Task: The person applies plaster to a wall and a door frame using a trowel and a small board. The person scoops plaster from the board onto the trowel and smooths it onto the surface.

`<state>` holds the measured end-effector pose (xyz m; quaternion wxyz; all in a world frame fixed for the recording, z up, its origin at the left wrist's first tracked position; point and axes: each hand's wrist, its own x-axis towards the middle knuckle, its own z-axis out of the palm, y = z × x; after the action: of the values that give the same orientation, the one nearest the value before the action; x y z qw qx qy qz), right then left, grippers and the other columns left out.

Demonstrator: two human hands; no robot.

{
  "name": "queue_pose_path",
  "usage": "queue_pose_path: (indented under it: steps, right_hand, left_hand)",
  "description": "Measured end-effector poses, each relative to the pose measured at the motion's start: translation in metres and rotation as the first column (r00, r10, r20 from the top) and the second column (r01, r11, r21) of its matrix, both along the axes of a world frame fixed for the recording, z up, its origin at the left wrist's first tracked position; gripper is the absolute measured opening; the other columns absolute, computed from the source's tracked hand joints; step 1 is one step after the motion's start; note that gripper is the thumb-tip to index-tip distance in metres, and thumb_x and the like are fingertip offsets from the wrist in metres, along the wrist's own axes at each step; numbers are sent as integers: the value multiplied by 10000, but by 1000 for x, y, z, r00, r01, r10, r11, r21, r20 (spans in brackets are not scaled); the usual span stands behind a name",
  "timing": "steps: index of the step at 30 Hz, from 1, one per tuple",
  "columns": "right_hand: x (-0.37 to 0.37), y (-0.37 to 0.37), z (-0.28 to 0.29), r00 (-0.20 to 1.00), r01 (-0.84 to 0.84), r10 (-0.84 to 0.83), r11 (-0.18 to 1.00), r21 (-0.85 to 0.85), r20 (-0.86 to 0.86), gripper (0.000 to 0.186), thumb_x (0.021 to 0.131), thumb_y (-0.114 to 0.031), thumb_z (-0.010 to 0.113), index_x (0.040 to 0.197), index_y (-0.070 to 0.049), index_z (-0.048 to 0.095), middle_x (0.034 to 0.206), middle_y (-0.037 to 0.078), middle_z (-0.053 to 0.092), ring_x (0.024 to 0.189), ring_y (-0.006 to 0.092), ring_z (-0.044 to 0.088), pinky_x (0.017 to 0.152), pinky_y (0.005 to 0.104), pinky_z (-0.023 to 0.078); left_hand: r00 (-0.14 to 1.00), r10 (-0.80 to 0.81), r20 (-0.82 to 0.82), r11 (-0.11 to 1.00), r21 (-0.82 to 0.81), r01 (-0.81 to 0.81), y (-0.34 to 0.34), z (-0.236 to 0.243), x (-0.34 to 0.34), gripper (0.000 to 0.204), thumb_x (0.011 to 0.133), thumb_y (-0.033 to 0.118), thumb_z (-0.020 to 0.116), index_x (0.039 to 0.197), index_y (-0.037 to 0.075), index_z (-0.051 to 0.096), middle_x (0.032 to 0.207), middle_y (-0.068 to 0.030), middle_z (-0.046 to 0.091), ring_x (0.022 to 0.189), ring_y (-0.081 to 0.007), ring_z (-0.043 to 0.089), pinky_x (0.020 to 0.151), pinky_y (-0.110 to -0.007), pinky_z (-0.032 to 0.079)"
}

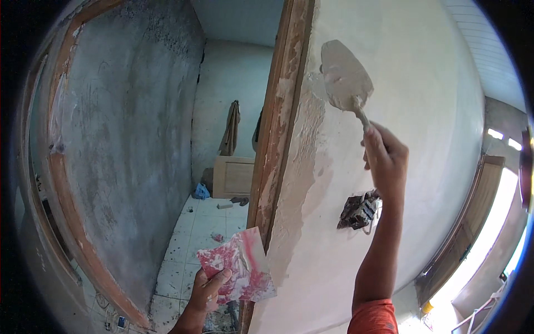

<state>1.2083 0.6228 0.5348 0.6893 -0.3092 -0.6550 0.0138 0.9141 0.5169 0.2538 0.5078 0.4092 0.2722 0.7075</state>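
My right hand (pixel 386 158) is raised and wrapped round the handle of a trowel (pixel 346 78). Its rounded blade is coated with grey-beige plaster and lies at the wall, close to the door frame's edge. Down at the lower middle, my left hand (pixel 207 290) grips a flat, square red-and-white sheet (pixel 239 266) smeared with plaster, thumb on top. The pale wall (pixel 428 111) carries a rough band of wet-looking plaster (pixel 303 150) along the wooden door frame (pixel 272 128).
An open wall box (pixel 357 211) with a dark ragged hole and wires is below my right hand. Through the doorway are a grey wall (pixel 133 111), hanging clothes (pixel 231 128), a wooden panel (pixel 233 176), a blue bag (pixel 201 191) and a littered tiled floor (pixel 203 222).
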Motion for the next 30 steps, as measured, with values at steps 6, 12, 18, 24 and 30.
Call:
queue_pose_path:
  steps: [6, 12, 18, 24, 30]
  right_hand:
    - [27, 16, 39, 995, -5, 7, 1000, -14, 101, 365, 1019, -345, 651, 1162, -26, 755, 758, 0, 626, 606, 68, 543, 521, 252, 466]
    - [46, 24, 72, 970, 61, -70, 997, 46, 232, 412, 1025, -398, 617, 1135, -30, 765, 732, -2, 617, 585, 62, 541, 491, 244, 442]
    - [53, 20, 133, 979, 78, -104, 985, 151, 175, 481, 1037, -459, 577, 1125, -15, 741, 704, 4, 582, 546, 61, 506, 465, 231, 399]
    - [51, 20, 124, 911, 51, -43, 999, -8, 411, 453, 1044, -429, 591, 1063, 2, 729, 685, -7, 553, 524, 48, 470, 444, 246, 368]
    - [62, 11, 90, 870, 40, -7, 998, -56, 493, 441, 1029, -410, 619, 1121, 3, 744, 670, -7, 554, 535, 57, 478, 474, 243, 382]
  left_hand:
    - [996, 63, 66, 998, -11, -63, 0, -1, 6, 394, 934, 130, 693, 1297, 14, 595, 1124, -49, 680, 1010, -160, 669, 902, -378, 544]
    - [990, 54, 128, 999, -5, -54, 6, -7, 6, 421, 937, 135, 694, 1320, 3, 581, 1169, -72, 680, 1040, -182, 676, 913, -382, 552]
    - [980, 174, 95, 983, -71, -168, 8, 0, 0, 547, 885, 188, 743, 1377, 57, 543, 1241, -81, 661, 1129, -250, 667, 944, -448, 560]
    - [950, 242, 196, 968, 17, -250, 14, 3, -13, 405, 920, 99, 689, 1308, 30, 597, 1202, -65, 678, 1090, -190, 662, 972, -378, 524]
    - [930, 220, 294, 966, 64, -249, 26, 4, -9, 477, 924, 101, 674, 1375, 26, 537, 1255, -84, 651, 1130, -222, 657, 1000, -414, 532]
